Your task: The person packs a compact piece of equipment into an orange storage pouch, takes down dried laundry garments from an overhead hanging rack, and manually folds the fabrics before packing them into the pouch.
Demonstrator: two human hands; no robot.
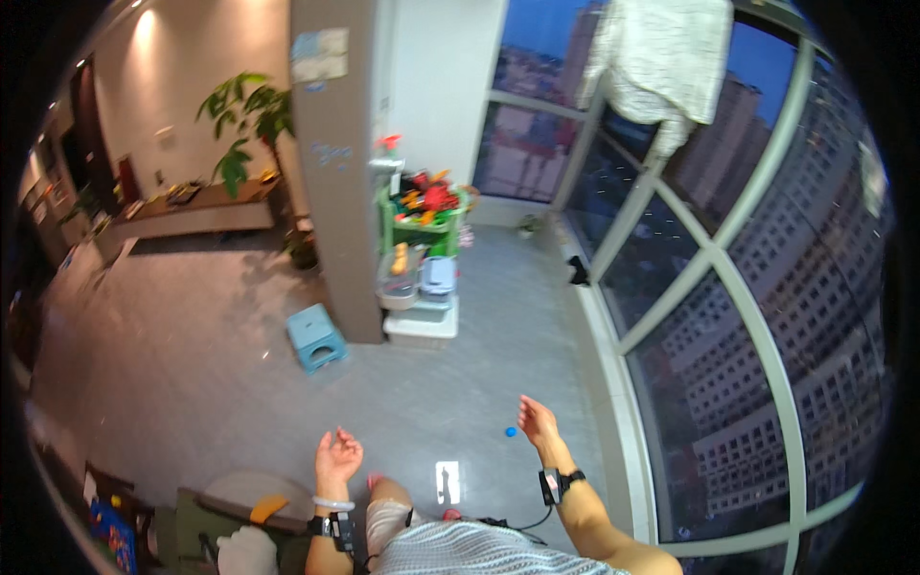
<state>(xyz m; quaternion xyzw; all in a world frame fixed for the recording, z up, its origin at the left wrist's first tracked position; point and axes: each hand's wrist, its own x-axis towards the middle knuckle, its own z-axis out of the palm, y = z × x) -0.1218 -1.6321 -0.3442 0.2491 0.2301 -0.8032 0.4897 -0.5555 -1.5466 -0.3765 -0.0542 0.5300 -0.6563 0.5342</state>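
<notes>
My left hand (pixel 339 457) is raised over the floor with its palm turned up and the fingers loosely bent apart. Nothing lies in it. My right hand (pixel 537 422) reaches forward nearer the windows, fingers half curled and holding nothing that shows. Just left of the right hand, and apart from it, is a small blue ball (pixel 511 432). Whether the ball rests on the grey floor (pixel 424 402) or hangs above it, I cannot tell. Black devices are strapped to both wrists, and a pale bracelet (pixel 333 504) circles the left one.
Ahead stand a blue plastic stool (pixel 316 338), a pillar (pixel 338 187) and stacked storage bins (pixel 420 323) topped by a green toy basket (pixel 420 230). Windows with a low sill (pixel 618 417) run along the right. A green seat (pixel 190 532) is at the lower left.
</notes>
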